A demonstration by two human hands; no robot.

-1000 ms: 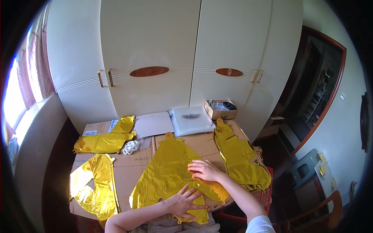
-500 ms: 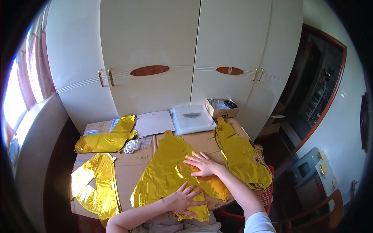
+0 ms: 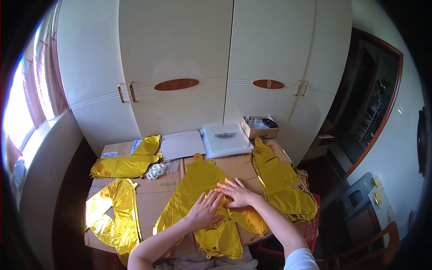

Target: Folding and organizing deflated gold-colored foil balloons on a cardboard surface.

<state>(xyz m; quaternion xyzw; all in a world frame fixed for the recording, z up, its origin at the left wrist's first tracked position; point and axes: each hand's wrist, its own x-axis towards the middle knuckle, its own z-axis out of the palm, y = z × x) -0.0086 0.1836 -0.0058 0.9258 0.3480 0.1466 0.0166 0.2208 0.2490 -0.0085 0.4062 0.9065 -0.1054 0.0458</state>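
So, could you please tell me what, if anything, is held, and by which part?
Nothing is gripped; left hand and right hand rest on the middle gold foil.

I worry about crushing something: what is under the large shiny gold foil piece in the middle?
Flat brown cardboard shows around the gold foil piece. The foil hides whatever lies beneath it; the left hand and right hand are over it.

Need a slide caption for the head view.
Left hand and right hand on a gold foil balloon, other gold balloons either side on cardboard.
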